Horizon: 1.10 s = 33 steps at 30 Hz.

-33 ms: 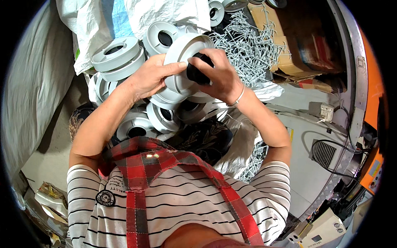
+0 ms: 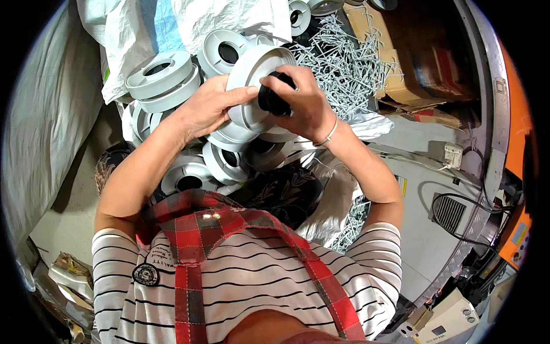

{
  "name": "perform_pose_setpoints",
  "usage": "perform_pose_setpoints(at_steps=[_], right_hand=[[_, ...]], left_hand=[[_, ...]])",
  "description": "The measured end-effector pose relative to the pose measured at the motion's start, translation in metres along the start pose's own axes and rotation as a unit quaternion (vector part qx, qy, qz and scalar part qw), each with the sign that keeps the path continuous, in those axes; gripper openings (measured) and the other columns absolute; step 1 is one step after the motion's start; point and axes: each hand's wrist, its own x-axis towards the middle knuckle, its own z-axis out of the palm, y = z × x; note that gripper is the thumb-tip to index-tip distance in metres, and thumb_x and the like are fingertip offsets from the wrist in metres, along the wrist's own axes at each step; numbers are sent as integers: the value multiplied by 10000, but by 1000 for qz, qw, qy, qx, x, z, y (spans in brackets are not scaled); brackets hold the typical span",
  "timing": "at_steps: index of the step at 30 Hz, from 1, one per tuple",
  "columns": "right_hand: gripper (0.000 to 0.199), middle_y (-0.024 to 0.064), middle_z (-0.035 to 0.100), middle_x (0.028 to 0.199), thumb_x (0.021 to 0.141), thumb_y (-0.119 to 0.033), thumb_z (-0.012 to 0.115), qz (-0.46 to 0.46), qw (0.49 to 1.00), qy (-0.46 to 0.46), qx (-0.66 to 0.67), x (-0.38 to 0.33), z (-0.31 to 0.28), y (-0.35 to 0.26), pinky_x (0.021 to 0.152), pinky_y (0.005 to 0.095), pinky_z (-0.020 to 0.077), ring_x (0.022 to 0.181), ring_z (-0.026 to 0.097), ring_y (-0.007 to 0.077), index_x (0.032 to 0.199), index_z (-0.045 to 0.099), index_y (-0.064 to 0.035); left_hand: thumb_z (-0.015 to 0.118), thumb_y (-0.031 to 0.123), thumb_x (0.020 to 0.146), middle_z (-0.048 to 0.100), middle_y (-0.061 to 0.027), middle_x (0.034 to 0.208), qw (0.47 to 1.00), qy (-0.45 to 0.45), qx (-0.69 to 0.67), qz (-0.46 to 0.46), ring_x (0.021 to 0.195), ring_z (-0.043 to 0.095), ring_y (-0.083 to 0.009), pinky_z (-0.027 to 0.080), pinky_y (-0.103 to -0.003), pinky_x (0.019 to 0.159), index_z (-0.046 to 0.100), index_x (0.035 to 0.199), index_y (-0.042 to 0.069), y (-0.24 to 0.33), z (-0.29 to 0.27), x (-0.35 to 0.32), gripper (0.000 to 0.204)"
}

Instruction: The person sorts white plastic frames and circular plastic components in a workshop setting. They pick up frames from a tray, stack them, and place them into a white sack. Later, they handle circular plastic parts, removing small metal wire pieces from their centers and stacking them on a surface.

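My left hand (image 2: 215, 103) is closed on the rim of a light grey plastic flanged ring (image 2: 245, 73), its thumb lying across the front face. The ring is tilted up above a pile of similar grey rings. At its centre sits a ridged black round insert (image 2: 274, 98). My right hand (image 2: 306, 103) has its fingers curled around that insert. Whether the insert is seated in the ring's hole or only against it, I cannot tell. Below the held ring lie more rings, one of them a grey ring (image 2: 192, 175) with a dark centre near my lap.
Stacked grey rings (image 2: 159, 74) stand at the left beside a white woven sack (image 2: 229, 20). Behind my right hand is a heap of metal screws (image 2: 338, 69) next to a cardboard box (image 2: 392, 74). A grey machine panel (image 2: 418, 212) with a black cable lies to the right.
The black insert shows its ridged side a little more, and my right fingers have shifted slightly on it. The left hand and the ring look unmoved.
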Motion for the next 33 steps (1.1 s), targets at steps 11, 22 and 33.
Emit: perform_pose_setpoints(at_steps=[11, 22, 33], right_hand=[[626, 65, 592, 834, 673, -203, 793, 417, 718, -96, 549, 4, 7, 19, 627, 270, 492, 710, 591, 160, 1182, 508, 23], [569, 138, 655, 767, 779, -505, 638, 443, 827, 104, 330, 0, 79, 160, 510, 299, 511, 559, 613, 216, 950, 593, 36], [907, 268, 493, 1264, 597, -434, 718, 648, 752, 95, 78, 68, 147, 379, 990, 372, 392, 1173, 488, 371, 1279, 407, 78]], left_hand=[[633, 246, 870, 603, -46, 1000, 981, 75, 120, 133, 886, 554, -106, 455, -270, 801, 529, 1128, -7, -10, 6, -3, 376], [702, 293, 750, 414, -266, 1331, 645, -27, 724, 243, 1251, 398, -393, 303, -456, 1052, 317, 1354, -64, 1, -4, -12, 801], [729, 184, 698, 556, -184, 1125, 719, -80, 659, 207, 1108, 531, -318, 297, -545, 1037, 552, 1120, -66, -2, -11, 8, 522]])
